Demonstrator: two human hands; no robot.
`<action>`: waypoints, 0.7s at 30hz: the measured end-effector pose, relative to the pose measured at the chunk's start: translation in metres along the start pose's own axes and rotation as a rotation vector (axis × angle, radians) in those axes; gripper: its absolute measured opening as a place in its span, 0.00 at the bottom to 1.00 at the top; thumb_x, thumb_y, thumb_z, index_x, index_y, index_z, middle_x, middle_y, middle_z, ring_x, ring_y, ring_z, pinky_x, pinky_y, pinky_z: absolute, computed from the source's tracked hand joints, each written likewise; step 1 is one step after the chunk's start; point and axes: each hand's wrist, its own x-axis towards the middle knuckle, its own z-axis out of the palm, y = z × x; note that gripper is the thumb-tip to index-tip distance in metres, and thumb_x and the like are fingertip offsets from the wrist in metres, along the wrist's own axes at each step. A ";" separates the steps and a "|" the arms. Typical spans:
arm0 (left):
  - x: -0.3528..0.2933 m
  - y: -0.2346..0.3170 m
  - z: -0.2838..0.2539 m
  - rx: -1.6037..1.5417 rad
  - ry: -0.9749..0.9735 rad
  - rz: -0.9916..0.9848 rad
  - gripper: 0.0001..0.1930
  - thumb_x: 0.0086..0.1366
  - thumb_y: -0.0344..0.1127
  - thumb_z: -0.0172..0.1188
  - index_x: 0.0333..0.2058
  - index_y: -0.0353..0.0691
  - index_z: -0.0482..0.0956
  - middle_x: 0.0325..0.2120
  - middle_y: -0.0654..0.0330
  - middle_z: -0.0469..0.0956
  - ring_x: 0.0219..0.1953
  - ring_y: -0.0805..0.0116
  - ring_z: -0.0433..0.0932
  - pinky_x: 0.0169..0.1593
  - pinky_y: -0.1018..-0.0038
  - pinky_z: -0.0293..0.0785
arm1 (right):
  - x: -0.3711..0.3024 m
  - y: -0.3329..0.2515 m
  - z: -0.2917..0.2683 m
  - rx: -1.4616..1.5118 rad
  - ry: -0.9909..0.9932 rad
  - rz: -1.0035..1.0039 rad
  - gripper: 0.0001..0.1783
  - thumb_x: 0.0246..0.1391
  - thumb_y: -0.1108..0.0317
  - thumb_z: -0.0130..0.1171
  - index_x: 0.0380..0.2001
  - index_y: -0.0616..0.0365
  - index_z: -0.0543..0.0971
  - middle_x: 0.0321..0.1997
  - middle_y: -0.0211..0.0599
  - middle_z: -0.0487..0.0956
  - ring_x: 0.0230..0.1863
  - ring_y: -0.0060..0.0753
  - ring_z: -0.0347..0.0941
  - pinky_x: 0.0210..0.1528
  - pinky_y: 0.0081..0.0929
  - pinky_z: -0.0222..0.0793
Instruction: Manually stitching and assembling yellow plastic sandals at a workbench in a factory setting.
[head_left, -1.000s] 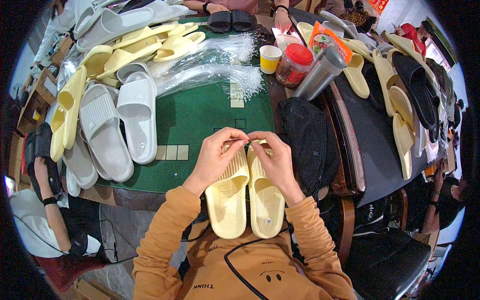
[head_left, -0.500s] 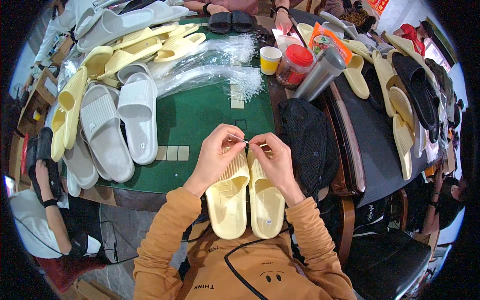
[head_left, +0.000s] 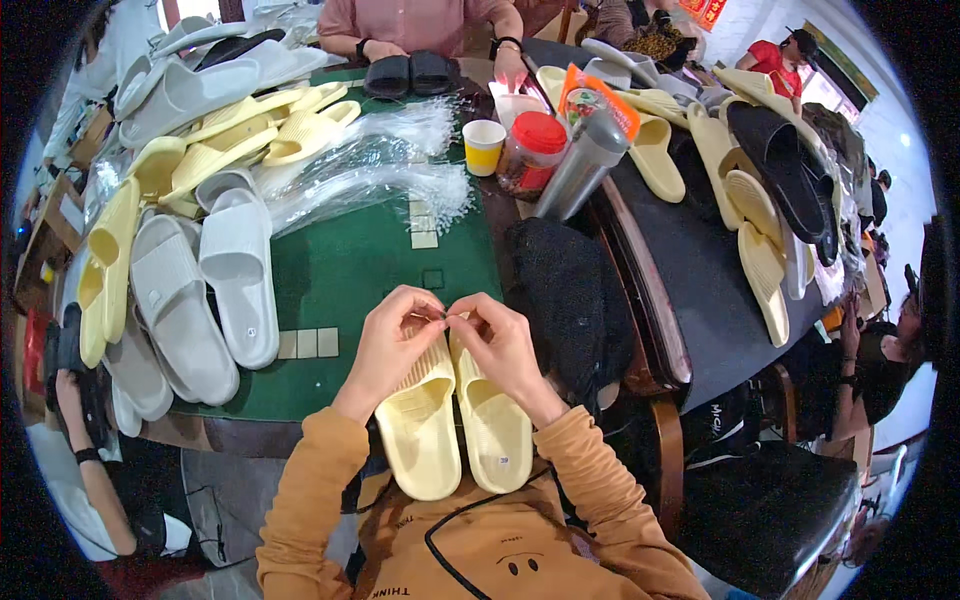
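Observation:
A pair of pale yellow slide slippers rests side by side against my lap at the table edge, the left slipper (head_left: 420, 455) and the right slipper (head_left: 500, 430) both heel toward me. Over their toe ends, my left hand (head_left: 392, 335) and my right hand (head_left: 492, 340) meet, thumbs and forefingers pinched. Between the fingertips is a tiny dark bit (head_left: 444, 317), apparently on a thin strand; the fingers mostly hide it. Beyond my hands lie bundles of clear plastic ties (head_left: 370, 190) on the green mat (head_left: 345, 270).
Grey slippers (head_left: 240, 280) and yellow slippers (head_left: 110, 250) pile up on the left. A paper cup (head_left: 484, 148), a red-lidded jar (head_left: 533, 155) and a steel flask (head_left: 583, 165) stand ahead. A black bag (head_left: 570, 300) sits right. Across the table, a person's hands are near black slippers (head_left: 408, 76).
The view has shifted, so the scene sits further left and lower. My fingertips have drawn closer together, and the pale strand that showed between them is now mostly hidden.

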 end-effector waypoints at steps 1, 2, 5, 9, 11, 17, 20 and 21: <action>0.000 0.000 -0.001 0.021 0.002 -0.006 0.07 0.59 0.19 0.62 0.37 0.31 0.76 0.38 0.59 0.75 0.40 0.72 0.78 0.45 0.76 0.77 | 0.000 0.000 0.000 -0.020 -0.013 0.013 0.07 0.54 0.72 0.65 0.36 0.59 0.80 0.24 0.37 0.75 0.22 0.29 0.71 0.25 0.27 0.66; 0.000 0.001 -0.002 0.042 0.005 -0.013 0.07 0.59 0.19 0.62 0.36 0.31 0.76 0.38 0.59 0.75 0.40 0.72 0.78 0.45 0.75 0.77 | 0.000 -0.001 0.000 -0.040 -0.027 0.026 0.07 0.54 0.72 0.65 0.36 0.59 0.80 0.23 0.37 0.75 0.21 0.29 0.71 0.25 0.27 0.66; 0.000 0.002 -0.001 0.083 0.002 0.025 0.05 0.60 0.21 0.62 0.35 0.30 0.76 0.38 0.58 0.76 0.38 0.70 0.78 0.43 0.75 0.77 | 0.001 -0.004 -0.001 -0.021 -0.037 0.041 0.06 0.55 0.72 0.64 0.35 0.59 0.79 0.24 0.37 0.75 0.22 0.28 0.71 0.25 0.27 0.66; 0.001 0.007 0.001 0.099 0.048 0.052 0.03 0.61 0.23 0.62 0.33 0.30 0.77 0.36 0.58 0.77 0.37 0.71 0.78 0.41 0.75 0.76 | 0.002 0.000 0.000 0.009 0.013 -0.070 0.06 0.56 0.73 0.63 0.36 0.61 0.78 0.28 0.38 0.77 0.25 0.30 0.74 0.27 0.26 0.70; 0.001 0.006 0.000 0.143 0.076 0.040 0.03 0.62 0.24 0.62 0.33 0.31 0.77 0.34 0.59 0.77 0.35 0.71 0.78 0.41 0.75 0.76 | 0.002 0.001 0.000 0.037 0.044 -0.001 0.06 0.57 0.74 0.62 0.37 0.62 0.77 0.31 0.39 0.77 0.26 0.31 0.75 0.29 0.26 0.71; 0.000 0.009 -0.001 0.157 0.080 -0.050 0.04 0.63 0.25 0.61 0.35 0.31 0.78 0.29 0.60 0.80 0.32 0.74 0.77 0.40 0.76 0.75 | 0.001 -0.002 -0.002 0.056 0.012 0.003 0.06 0.57 0.74 0.62 0.38 0.60 0.77 0.27 0.37 0.77 0.26 0.31 0.75 0.28 0.27 0.70; 0.000 0.012 -0.001 0.120 0.083 -0.073 0.05 0.63 0.26 0.61 0.36 0.31 0.78 0.30 0.59 0.81 0.32 0.75 0.77 0.40 0.76 0.75 | 0.000 0.001 0.001 -0.024 -0.020 -0.018 0.07 0.57 0.75 0.61 0.39 0.61 0.78 0.24 0.34 0.76 0.23 0.21 0.71 0.27 0.22 0.68; 0.000 0.009 -0.001 0.112 0.079 -0.071 0.05 0.64 0.26 0.61 0.37 0.31 0.79 0.31 0.59 0.81 0.32 0.75 0.78 0.40 0.76 0.75 | 0.000 0.003 0.001 -0.028 -0.012 -0.007 0.07 0.57 0.75 0.61 0.40 0.61 0.78 0.24 0.34 0.76 0.23 0.21 0.71 0.27 0.22 0.68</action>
